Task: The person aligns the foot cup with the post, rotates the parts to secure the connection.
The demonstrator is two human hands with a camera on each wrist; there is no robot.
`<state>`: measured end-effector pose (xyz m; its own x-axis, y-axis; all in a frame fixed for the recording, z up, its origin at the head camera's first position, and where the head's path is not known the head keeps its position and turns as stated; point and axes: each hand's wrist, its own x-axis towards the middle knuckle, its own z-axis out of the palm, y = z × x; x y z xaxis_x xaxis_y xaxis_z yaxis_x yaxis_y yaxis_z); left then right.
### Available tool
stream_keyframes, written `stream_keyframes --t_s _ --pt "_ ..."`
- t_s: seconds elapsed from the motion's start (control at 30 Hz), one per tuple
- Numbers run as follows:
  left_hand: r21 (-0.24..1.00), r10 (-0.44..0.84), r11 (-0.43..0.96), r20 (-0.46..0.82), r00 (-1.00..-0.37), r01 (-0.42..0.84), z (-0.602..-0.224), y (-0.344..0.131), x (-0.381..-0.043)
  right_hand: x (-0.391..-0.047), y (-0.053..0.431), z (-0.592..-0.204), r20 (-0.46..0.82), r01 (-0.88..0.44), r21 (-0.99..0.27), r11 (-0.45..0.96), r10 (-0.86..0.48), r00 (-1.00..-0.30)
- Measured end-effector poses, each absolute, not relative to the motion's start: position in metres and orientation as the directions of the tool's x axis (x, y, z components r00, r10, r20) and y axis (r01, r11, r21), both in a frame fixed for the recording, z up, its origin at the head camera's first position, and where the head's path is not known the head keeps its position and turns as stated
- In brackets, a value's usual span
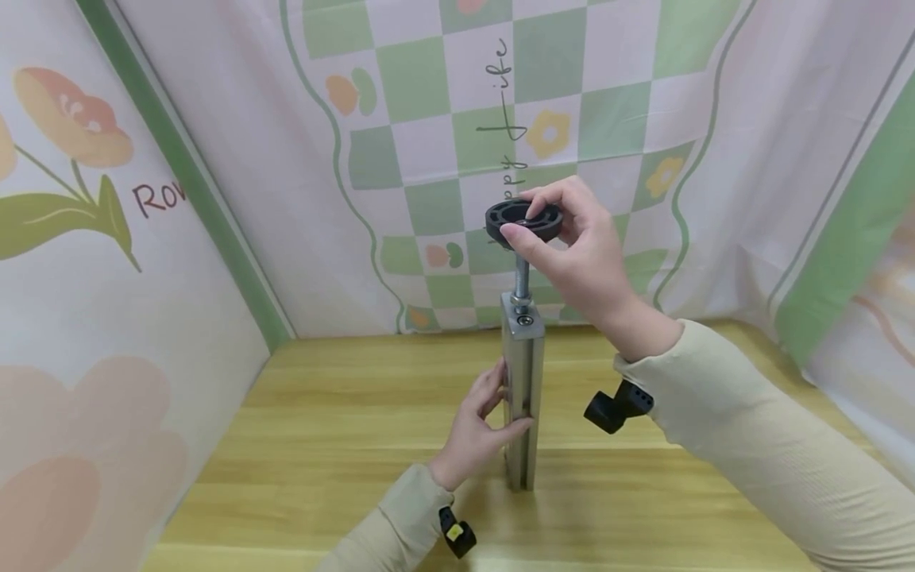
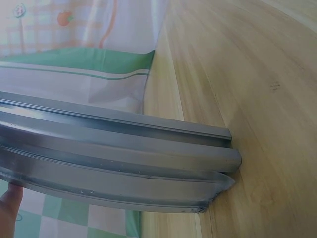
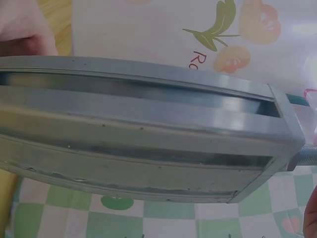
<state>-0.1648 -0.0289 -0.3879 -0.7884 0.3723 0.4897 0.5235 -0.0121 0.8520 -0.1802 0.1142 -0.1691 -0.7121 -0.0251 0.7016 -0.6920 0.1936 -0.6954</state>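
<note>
beige long sleeves (image 1: 765,445) nearest, small black wrist devices (image 1: 618,407) at cuffs. left hand (image 1: 475,433) grips grey slotted metal profile (image 1: 526,397) low down, thumb on near face, fingers round left side. profile upright on yellow wood-grain table (image 1: 343,413). silver threaded rod (image 1: 523,274) with nut rises from its top end. right hand (image 1: 586,246) pinches rim of black round plastic foot (image 1: 539,232) on top of rod, thumb outside, fingertip inside rim. behind: green-white checked cloth (image 1: 415,159).
</note>
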Motion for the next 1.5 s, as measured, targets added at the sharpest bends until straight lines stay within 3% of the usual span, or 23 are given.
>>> stream_keyframes --t_s 0.47,0.83,0.97,1.07,1.17,1.3,1.43,1.5 --pt "0.859 0.37 0.003 0.474 -0.799 0.512 -0.385 -0.029 -0.164 -0.183 0.111 -0.168 0.864 -0.768 -0.448 0.458 -0.001 -0.504" --pt "0.852 0.37 -0.023 0.493 -0.788 0.523 -0.385 -0.028 -0.165 -0.183 0.114 -0.172 0.846 -0.754 -0.484 0.443 0.017 -0.533" --pt "0.837 0.371 -0.028 0.517 -0.772 0.547 -0.386 -0.028 -0.165 -0.187 0.119 -0.175 0.815 -0.782 -0.553 0.288 -0.005 -0.579" --pt "0.828 0.373 -0.032 0.529 -0.762 0.559 -0.386 -0.028 -0.165 -0.193 0.122 -0.176 0.758 -0.762 -0.648 0.006 -0.089 -0.646" --pt "0.83 0.373 -0.027 0.525 -0.765 0.557 -0.387 -0.029 -0.165 -0.202 0.126 -0.177 0.701 -0.632 -0.711 -0.309 -0.234 -0.674" --pt "0.838 0.371 -0.02 0.513 -0.774 0.546 -0.388 -0.029 -0.165 -0.214 0.13 -0.179 0.685 -0.402 -0.712 -0.576 -0.44 -0.581" --pt "0.84 0.371 -0.024 0.511 -0.775 0.543 -0.388 -0.029 -0.165 -0.222 0.132 -0.18 0.687 -0.265 -0.708 -0.654 -0.551 -0.474" --pt "0.829 0.371 -0.026 0.527 -0.765 0.559 -0.388 -0.029 -0.165 -0.223 0.132 -0.181 0.683 -0.234 -0.71 -0.664 -0.569 -0.457"
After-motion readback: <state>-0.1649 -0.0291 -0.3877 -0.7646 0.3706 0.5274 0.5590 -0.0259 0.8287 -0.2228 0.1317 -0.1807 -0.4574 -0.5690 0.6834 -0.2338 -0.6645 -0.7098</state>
